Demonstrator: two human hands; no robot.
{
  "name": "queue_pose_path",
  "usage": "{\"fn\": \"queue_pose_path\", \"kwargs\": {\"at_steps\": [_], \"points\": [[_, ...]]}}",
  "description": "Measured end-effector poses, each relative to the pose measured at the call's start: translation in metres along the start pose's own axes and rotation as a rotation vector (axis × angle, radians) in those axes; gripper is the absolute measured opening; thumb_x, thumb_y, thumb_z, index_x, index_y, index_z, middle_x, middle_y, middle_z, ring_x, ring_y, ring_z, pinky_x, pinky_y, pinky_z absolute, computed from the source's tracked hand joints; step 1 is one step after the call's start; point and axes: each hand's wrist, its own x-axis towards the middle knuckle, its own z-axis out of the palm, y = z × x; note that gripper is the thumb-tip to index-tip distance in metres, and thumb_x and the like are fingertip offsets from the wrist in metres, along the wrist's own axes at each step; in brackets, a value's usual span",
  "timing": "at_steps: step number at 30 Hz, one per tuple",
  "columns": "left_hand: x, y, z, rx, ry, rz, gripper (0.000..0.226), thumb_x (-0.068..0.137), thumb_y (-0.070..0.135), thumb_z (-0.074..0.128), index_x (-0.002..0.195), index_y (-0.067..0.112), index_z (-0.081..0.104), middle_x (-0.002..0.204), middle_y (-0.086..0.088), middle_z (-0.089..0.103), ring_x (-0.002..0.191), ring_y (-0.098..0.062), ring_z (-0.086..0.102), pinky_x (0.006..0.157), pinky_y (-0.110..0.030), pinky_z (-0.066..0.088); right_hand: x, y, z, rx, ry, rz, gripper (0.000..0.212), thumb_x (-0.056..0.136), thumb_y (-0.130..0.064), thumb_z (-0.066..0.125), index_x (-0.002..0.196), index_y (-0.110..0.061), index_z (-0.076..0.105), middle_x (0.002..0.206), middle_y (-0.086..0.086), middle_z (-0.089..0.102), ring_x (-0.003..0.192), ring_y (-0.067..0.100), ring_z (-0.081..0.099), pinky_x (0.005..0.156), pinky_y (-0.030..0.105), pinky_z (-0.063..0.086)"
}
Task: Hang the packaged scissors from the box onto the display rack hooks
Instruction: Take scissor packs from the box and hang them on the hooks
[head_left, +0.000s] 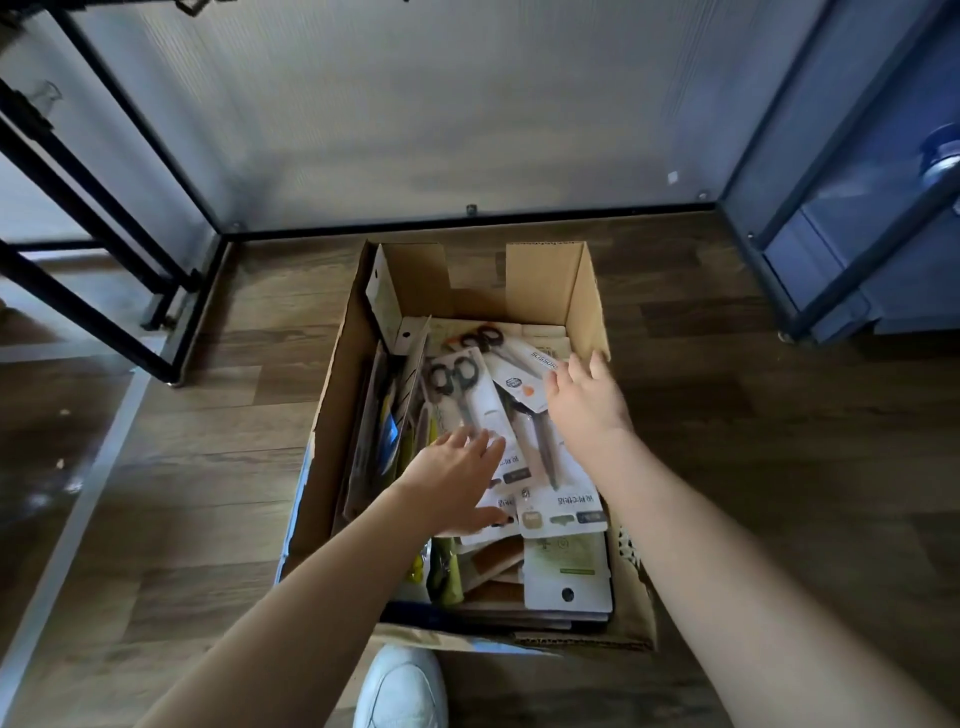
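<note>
White shoe (401, 688) is showing at the bottom edge, just in front of the cardboard box (332, 415), which is sitting open on the wooden floor (753, 441). Inside the box, packaged scissors (470, 395) are lying in a loose heap: black-handled, grey-bladed pairs on white backing cards with printed labels, some cards tilted against the box's left wall. Left hand (457, 483) is resting flat on the cards near the middle of the box, its fingers (480, 441) straight and slightly spread over the blade end of one pack, pinching nothing. Right hand (584, 402) is hovering by the box's right wall, fingers relaxed and spread above a card marked SCISSORS (540, 361); whether they are touching it is unclear. Beyond the box's far wall, a dark-framed panel (415, 130) is standing close behind, while floor is lying open on both sides of the box.
</note>
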Motion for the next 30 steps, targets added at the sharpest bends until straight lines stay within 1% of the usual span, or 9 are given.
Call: {"fn": "queue_pose_path", "kwargs": {"at_steps": [6, 13, 16, 19, 23, 24, 26, 28, 30], "points": [[-0.001, 0.004, -0.005, -0.004, 0.028, 0.037, 0.058, 0.091, 0.049, 0.051, 0.131, 0.011, 0.033, 0.126, -0.003, 0.049, 0.106, -0.022, 0.056, 0.083, -0.034, 0.052, 0.004, -0.011, 0.001, 0.002, -0.019, 0.044, 0.048, 0.099, -0.02, 0.037, 0.144, -0.006, 0.029, 0.145, 0.018, 0.038, 0.138, 0.036, 0.025, 0.111, 0.055, 0.02], [-0.003, 0.001, 0.001, 0.083, 0.064, 0.017, 0.036, 0.098, 0.021, 0.043, 0.131, 0.008, 0.033, 0.117, -0.006, 0.053, 0.088, -0.022, 0.064, 0.071, -0.032, 0.055, 0.013, -0.025, 0.007, 0.152, 0.027, 0.078, 0.041, 0.098, -0.019, 0.044, 0.137, -0.007, 0.039, 0.136, 0.015, 0.049, 0.13, 0.032, 0.038, 0.107, 0.043, 0.029], [-0.007, -0.002, 0.001, 0.094, 0.055, 0.006, 0.043, 0.098, 0.014, 0.04, 0.138, 0.009, 0.027, 0.128, -0.008, 0.047, 0.089, -0.024, 0.063, 0.073, -0.034, 0.055, 0.011, -0.028, 0.008, 0.226, 0.107, 0.093, 0.032, 0.099, -0.017, 0.043, 0.128, -0.005, 0.048, 0.123, 0.015, 0.058, 0.12, 0.032, 0.047, 0.099, 0.038, 0.038], [-0.011, -0.003, -0.001, 0.082, 0.004, 0.032, 0.051, 0.093, 0.003, 0.04, 0.142, 0.006, 0.028, 0.147, -0.012, 0.028, 0.106, -0.031, 0.056, 0.078, -0.04, 0.054, 0.001, -0.026, -0.005, 0.243, 0.243, 0.137, 0.027, 0.087, -0.018, 0.063, 0.11, -0.003, 0.062, 0.101, 0.013, 0.068, 0.099, 0.028, 0.062, 0.078, 0.032, 0.05], [-0.012, -0.007, -0.005, 0.108, 0.014, 0.049, 0.048, 0.093, 0.005, 0.041, 0.139, 0.013, 0.029, 0.151, -0.014, 0.02, 0.123, -0.03, 0.045, 0.083, -0.04, 0.053, -0.008, -0.024, -0.009, 0.354, 0.181, 0.03, 0.045, 0.092, 0.0, 0.045, 0.135, -0.001, 0.032, 0.116, 0.017, 0.058, 0.106, 0.032, 0.059, 0.08, 0.036, 0.049], [-0.013, -0.005, -0.011, 0.095, -0.007, 0.007, 0.042, 0.095, 0.007, 0.04, 0.136, 0.011, 0.033, 0.147, -0.014, 0.024, 0.12, -0.033, 0.046, 0.085, -0.039, 0.052, -0.011, -0.02, -0.013, 0.379, 0.22, 0.02, 0.053, 0.091, 0.002, 0.045, 0.14, -0.003, 0.025, 0.111, 0.016, 0.06, 0.1, 0.031, 0.061, 0.073, 0.035, 0.047], [-0.02, -0.002, -0.026, -0.062, 0.039, -0.133, 0.035, 0.098, 0.017, 0.034, 0.131, 0.007, 0.041, 0.135, -0.016, 0.04, 0.098, -0.03, 0.052, 0.078, -0.036, 0.05, -0.018, -0.015, -0.018, 0.404, 0.262, -0.02, 0.065, 0.091, 0.004, 0.045, 0.146, -0.011, 0.015, 0.102, 0.016, 0.06, 0.089, 0.029, 0.062, 0.063, 0.033, 0.043], [-0.025, 0.001, -0.04, -0.173, 0.089, -0.233, 0.04, 0.095, 0.017, 0.038, 0.135, 0.008, 0.037, 0.129, -0.016, 0.044, 0.089, -0.031, 0.056, 0.071, -0.035, 0.047, -0.024, -0.011, -0.025, 0.456, 0.251, -0.034, 0.062, 0.092, 0.004, 0.043, 0.144, -0.017, 0.019, 0.1, 0.017, 0.059, 0.084, 0.028, 0.062, 0.061, 0.032, 0.045], [-0.032, -0.001, -0.05, -0.194, 0.054, -0.31, 0.056, 0.09, 0.011, 0.047, 0.142, 0.009, 0.027, 0.134, -0.015, 0.038, 0.097, -0.032, 0.058, 0.073, -0.033, 0.048, -0.028, -0.004, -0.034, 0.508, 0.215, -0.007, 0.046, 0.091, 0.004, 0.042, 0.133, -0.014, 0.034, 0.099, 0.017, 0.061, 0.086, 0.031, 0.063, 0.06, 0.034, 0.046]]}}
